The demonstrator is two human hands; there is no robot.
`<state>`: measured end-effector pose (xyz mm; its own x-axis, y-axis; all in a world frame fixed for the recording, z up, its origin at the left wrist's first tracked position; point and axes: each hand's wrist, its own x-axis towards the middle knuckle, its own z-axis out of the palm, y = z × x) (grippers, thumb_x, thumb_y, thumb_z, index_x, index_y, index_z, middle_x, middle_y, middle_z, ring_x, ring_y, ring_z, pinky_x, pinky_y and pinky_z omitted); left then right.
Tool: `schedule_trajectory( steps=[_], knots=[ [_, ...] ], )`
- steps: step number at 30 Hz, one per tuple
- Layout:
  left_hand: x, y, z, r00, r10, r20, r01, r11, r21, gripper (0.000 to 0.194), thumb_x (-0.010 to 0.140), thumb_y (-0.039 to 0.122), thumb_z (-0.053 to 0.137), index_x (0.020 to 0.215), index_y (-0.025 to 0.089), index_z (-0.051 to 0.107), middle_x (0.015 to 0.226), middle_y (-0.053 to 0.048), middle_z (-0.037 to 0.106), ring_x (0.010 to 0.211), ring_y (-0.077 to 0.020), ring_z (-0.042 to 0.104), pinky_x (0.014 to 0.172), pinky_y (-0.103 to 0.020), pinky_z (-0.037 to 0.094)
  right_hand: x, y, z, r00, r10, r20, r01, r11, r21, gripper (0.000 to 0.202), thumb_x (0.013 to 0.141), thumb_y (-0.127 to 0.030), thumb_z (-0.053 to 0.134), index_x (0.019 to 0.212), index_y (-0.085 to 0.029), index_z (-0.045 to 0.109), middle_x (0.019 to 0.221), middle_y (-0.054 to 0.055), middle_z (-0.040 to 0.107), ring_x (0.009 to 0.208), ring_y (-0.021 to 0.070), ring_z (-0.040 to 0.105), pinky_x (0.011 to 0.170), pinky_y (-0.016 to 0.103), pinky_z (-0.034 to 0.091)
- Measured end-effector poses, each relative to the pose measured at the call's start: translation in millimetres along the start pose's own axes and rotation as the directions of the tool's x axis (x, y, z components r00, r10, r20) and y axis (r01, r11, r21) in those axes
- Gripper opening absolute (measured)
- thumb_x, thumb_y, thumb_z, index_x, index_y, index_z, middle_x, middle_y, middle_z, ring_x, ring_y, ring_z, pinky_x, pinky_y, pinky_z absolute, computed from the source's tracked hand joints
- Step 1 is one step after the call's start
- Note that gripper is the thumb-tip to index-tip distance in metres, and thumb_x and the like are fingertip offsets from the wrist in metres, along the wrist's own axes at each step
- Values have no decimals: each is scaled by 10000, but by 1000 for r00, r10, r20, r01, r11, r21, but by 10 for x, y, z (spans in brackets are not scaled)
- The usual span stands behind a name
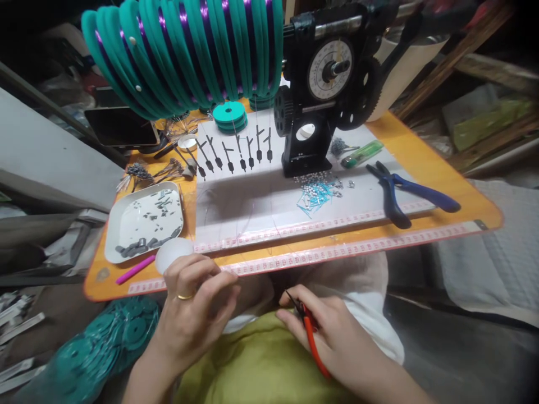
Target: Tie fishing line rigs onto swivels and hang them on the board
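Note:
My right hand (324, 320) is wrapped round small red-handled pliers (312, 339), whose dark pointed tips aim up and left. To the left, my left hand (197, 300) is raised at the table's front edge with its fingertips pinched together; anything between them is too small to make out. A ring is on one of its fingers. Just behind that hand lies a round whitish disc (172, 253), beside a pink pen-like stick (135, 269). Above the white board (227, 207), several dark small parts (231, 166) hang on thin lines below a row of teal spools (185, 56).
A white tray (110, 235) holds grey pieces at the left. Blue-handled pliers (393, 191), a green cutter (364, 153) and a pile of blue-and-white bits (315, 196) lie right of centre. Behind stands a black machine with a dial (330, 68). Rulers (337, 247) line the front edge.

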<state>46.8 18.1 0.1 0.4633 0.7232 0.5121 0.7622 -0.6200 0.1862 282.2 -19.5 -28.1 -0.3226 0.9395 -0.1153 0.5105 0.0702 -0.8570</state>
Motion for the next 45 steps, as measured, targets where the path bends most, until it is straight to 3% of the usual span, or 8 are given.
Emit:
schedule_trajectory(
  steps=[6, 10, 17, 21, 28, 34, 38, 45],
  knots=[
    [-30, -66, 34, 999, 46, 13, -47, 996, 82, 287, 811, 92, 704, 1023, 281, 665, 956, -63, 570, 992, -252, 519, 855, -406, 455, -2, 20, 38, 1000, -4, 13, 4, 1000, 24, 179, 969, -334, 491, 978, -200, 609, 593, -26, 607, 463, 120, 519, 494, 232, 390],
    [3, -41, 50, 999, 34, -33, -35, 999, -17, 287, 802, 64, 722, 1012, 256, 688, 944, -56, 672, 988, -244, 566, 836, -391, 489, 0, -3, 31, 1000, -27, 14, 26, 999, 43, 159, 970, -313, 498, 980, -201, 611, 595, -35, 594, 464, 111, 508, 491, 227, 380],
    [124, 218, 65, 993, -66, -94, 31, 943, -331, 197, 838, 108, 709, 977, 247, 695, 838, -13, 730, 887, -207, 634, 777, -381, 544, -27, -187, -22, 961, -115, -252, 132, 990, 50, 263, 924, -324, 616, 1167, -228, 589, 533, -94, 501, 432, 97, 463, 472, 202, 406],
    [156, 323, 102, 992, -41, -120, -12, 911, -412, 226, 848, 92, 694, 1019, 239, 693, 868, -25, 741, 899, -212, 651, 761, -392, 563, 17, -245, -56, 940, -147, -307, 205, 965, 164, 73, 941, -249, 583, 973, -218, 641, 556, -72, 567, 407, 77, 505, 452, 192, 405],
    [221, 377, 118, 982, -165, -86, 80, 791, -606, 244, 849, -1, 632, 990, 199, 640, 965, -34, 722, 938, -184, 685, 931, -436, 542, 74, -123, -150, 990, -131, -54, 136, 986, 98, 161, 963, -224, 525, 1052, -182, 653, 652, -19, 640, 505, 101, 579, 528, 210, 461],
    [250, 385, 248, 990, -134, 36, 129, 801, -585, 289, 880, 43, 639, 1107, 213, 586, 883, -3, 723, 785, -138, 702, 929, -383, 551, 82, -162, -188, 909, -253, -333, 285, 957, 51, 333, 927, -158, 583, 1252, -229, 567, 584, -87, 591, 401, 70, 507, 460, 190, 425],
    [180, 401, 307, 970, -241, 29, 187, 667, -721, 411, 864, 49, 670, 1192, 231, 503, 906, -12, 704, 783, -132, 718, 803, -287, 597, 159, -188, -210, 939, -235, -250, 275, 951, 142, 247, 931, -143, 560, 1159, -206, 631, 592, -66, 601, 435, 79, 545, 471, 200, 435],
    [155, 363, 320, 980, -196, 40, 164, 672, -723, 403, 868, 101, 693, 1200, 218, 496, 912, -15, 706, 794, -119, 717, 814, -232, 583, 181, -183, -189, 952, -153, -264, 224, 938, 264, 80, 914, -186, 578, 926, -202, 655, 547, -70, 562, 394, 61, 486, 412, 180, 380]
  ],
)
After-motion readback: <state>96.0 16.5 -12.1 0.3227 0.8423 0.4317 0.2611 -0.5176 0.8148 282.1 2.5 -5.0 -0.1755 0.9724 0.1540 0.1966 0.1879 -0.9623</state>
